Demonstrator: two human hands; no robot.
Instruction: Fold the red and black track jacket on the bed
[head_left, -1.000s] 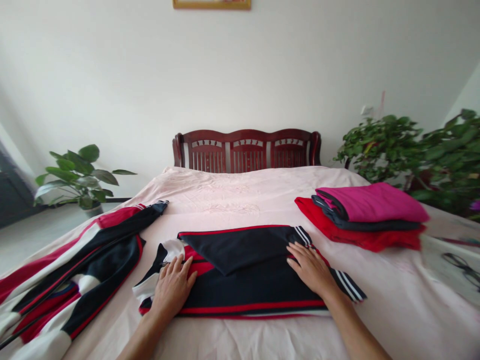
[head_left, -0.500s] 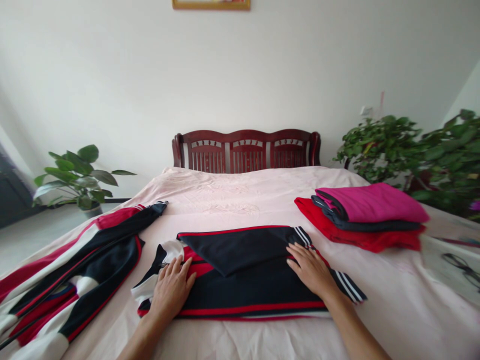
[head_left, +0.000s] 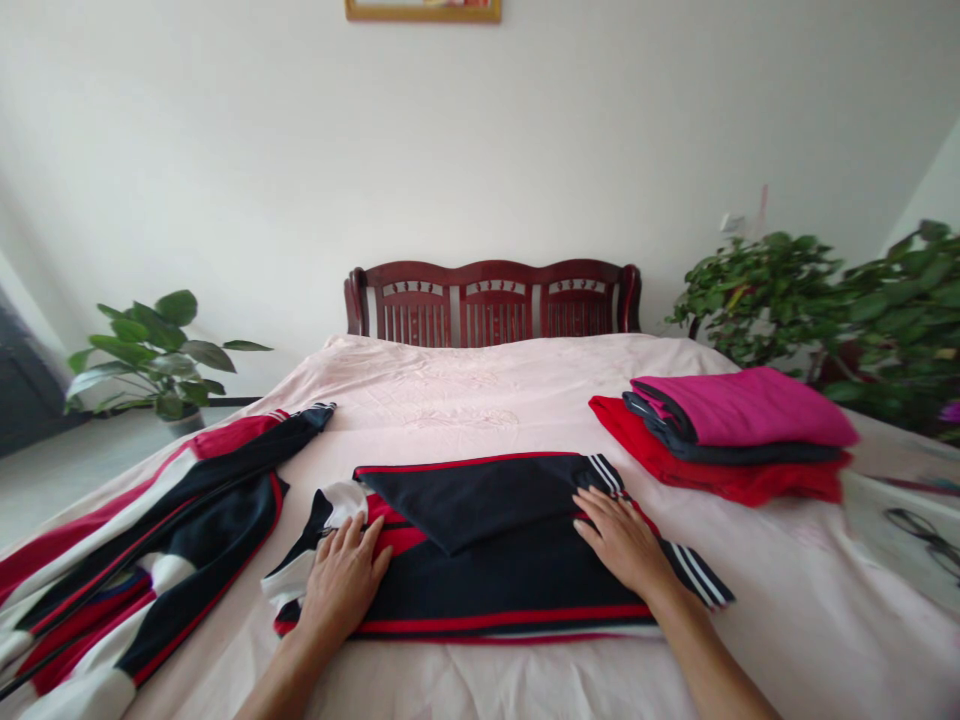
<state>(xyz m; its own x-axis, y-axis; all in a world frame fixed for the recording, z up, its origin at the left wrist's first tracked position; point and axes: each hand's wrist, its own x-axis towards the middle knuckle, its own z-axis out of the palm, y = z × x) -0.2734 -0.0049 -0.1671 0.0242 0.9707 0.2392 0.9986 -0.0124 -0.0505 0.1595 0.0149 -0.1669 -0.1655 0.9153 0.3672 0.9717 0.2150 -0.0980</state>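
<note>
A navy jacket (head_left: pixel 480 570) with red trim lies on the bed in front of me, its sleeves folded across the body. Its white-striped cuffs point to the right, and the white collar is at the left end. My left hand (head_left: pixel 349 570) rests on the jacket near the collar, fingers stretched out over red and white fabric. Flat on the right end, close to the striped cuff (head_left: pixel 604 472), lies my right hand (head_left: pixel 619 535) with its fingers spread. Neither hand grips the cloth. What lies beneath my palms is hidden.
A stack of folded clothes (head_left: pixel 742 430), magenta on top, sits to the right. Another jacket (head_left: pixel 172 510) in red, white and navy is spread at the left. Eyeglasses (head_left: pixel 926 540) lie at the right edge. Plants (head_left: pixel 161 345) flank the bed, with a wooden headboard (head_left: pixel 495 300) behind.
</note>
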